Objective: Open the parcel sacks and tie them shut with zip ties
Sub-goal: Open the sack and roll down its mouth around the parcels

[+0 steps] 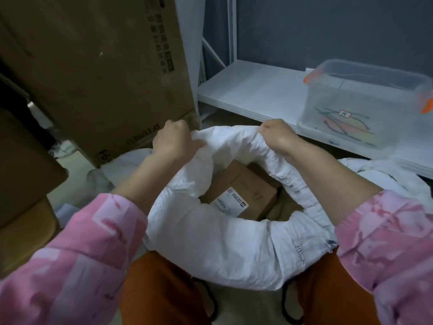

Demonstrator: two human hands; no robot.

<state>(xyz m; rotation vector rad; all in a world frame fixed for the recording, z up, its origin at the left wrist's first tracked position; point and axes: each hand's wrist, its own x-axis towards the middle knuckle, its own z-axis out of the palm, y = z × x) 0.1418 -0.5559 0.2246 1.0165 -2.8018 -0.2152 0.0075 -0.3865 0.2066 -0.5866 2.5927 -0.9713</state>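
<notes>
A white woven parcel sack point(210, 242) stands between my knees with its mouth rolled down into a thick ring. Inside it lies a brown cardboard parcel point(243, 184) with a white label. My left hand point(174, 140) grips the far left part of the rolled rim. My right hand point(277, 134) grips the far right part of the rim. Both fists are closed on the fabric, about a hand's width apart. On the shelf at right, a clear plastic bin point(360, 102) with orange clips holds several coloured zip ties point(344, 124).
A tall brown carton point(98, 73) marked SF EXPRESS stands at the back left, with more cartons point(25, 179) at the far left. A white shelf point(253, 90) runs along the back right. Another white sack point(386, 172) lies at right.
</notes>
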